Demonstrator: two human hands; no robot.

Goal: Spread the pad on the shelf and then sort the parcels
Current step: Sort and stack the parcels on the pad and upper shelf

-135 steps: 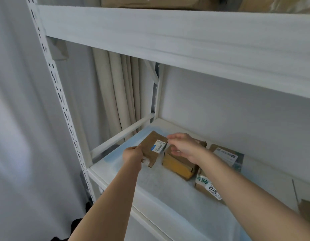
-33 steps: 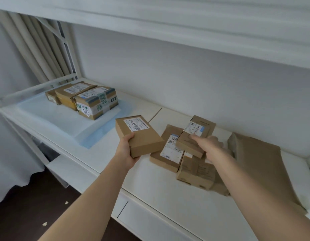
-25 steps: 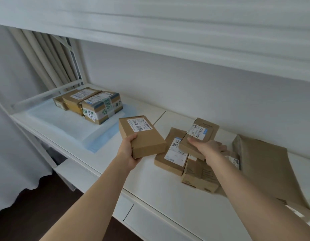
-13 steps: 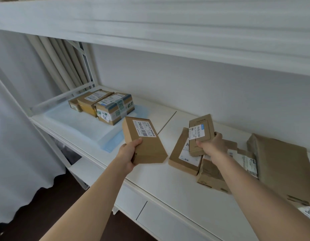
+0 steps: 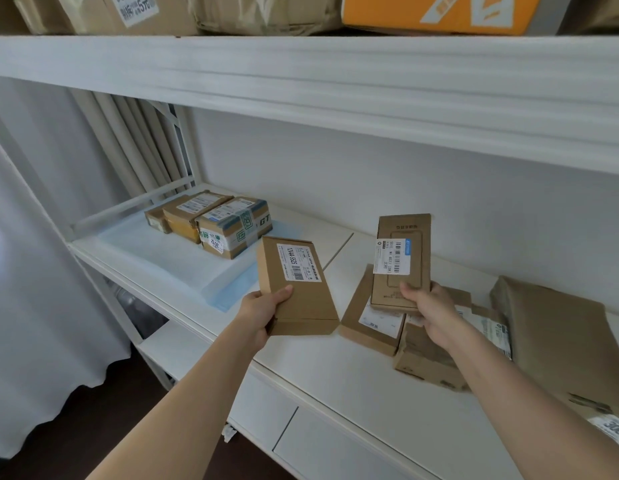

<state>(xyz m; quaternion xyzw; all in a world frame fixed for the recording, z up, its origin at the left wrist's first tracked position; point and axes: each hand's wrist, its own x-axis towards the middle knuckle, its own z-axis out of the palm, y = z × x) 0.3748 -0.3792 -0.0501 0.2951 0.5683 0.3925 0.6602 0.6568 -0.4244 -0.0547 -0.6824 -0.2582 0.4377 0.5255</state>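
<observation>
A white wall [image 5: 387,188] backs the white metal rack [image 5: 301,74]. Beige curtain [image 5: 128,143] folds hang behind its left end, and a pale drape [image 5: 34,271] falls at far left. The floor [image 5: 76,427] below is dark. Soft, even light.

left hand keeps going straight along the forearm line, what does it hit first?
Likely nothing on the shelf nearby: the left hand, gripping the labelled flat box, points up and back toward the bare wall. Depth is unclear.
</observation>
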